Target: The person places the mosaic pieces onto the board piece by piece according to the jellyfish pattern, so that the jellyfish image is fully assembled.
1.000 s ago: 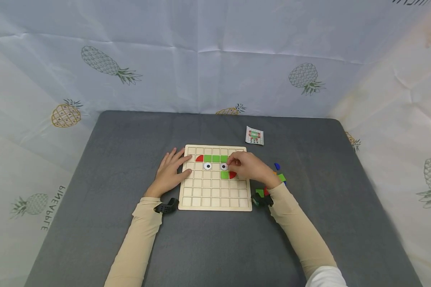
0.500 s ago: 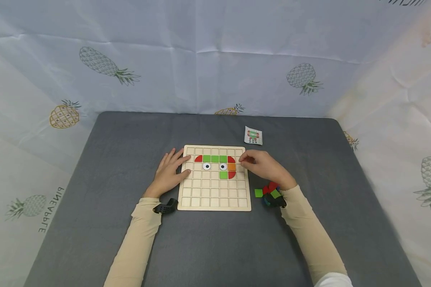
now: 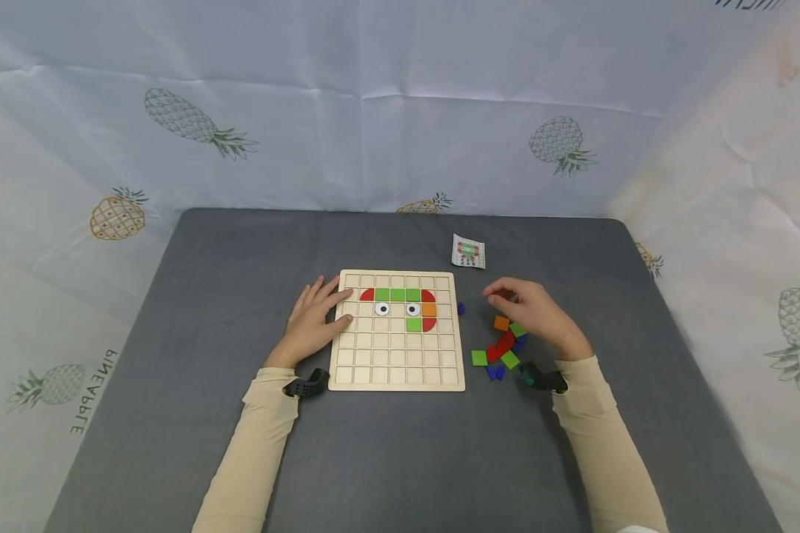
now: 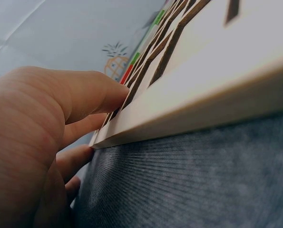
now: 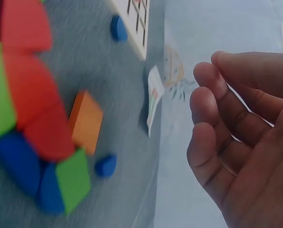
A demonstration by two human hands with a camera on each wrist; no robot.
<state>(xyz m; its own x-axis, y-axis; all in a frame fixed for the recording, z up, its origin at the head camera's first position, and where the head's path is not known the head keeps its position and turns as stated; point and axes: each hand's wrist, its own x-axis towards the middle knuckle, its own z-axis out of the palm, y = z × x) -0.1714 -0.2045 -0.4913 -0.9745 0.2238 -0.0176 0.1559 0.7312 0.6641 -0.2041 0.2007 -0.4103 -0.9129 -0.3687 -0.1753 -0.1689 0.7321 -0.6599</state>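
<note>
The left hand (image 3: 310, 323) lies flat at the left edge of the wooden grid board (image 3: 397, 370), its fingers straight and slightly spread, with the fingertips resting on the board's outer squares. The left wrist view shows the thumb (image 4: 91, 92) pressed against the board's rim (image 4: 198, 102).

On the board, the upper rows hold a red quarter-round piece (image 3: 367, 295), a run of green squares (image 3: 397, 295), two round eye pieces (image 3: 396, 309), an orange square (image 3: 430, 309), and below it a green square beside a red piece (image 3: 430, 324).

Just beside the board's right edge lies a small blue piece (image 3: 461, 308). Behind it, near the table's far edge, lies a small picture card (image 3: 469, 252).

Farther right, the right hand (image 3: 532, 312) hovers above a loose heap of coloured pieces (image 3: 500, 348) on the grey table (image 3: 240, 244). Its fingers are loosely curled and close together, holding nothing, as the right wrist view (image 5: 241, 133) shows. A loose orange block (image 5: 85, 122) lies just under it, apart from the board.
</note>
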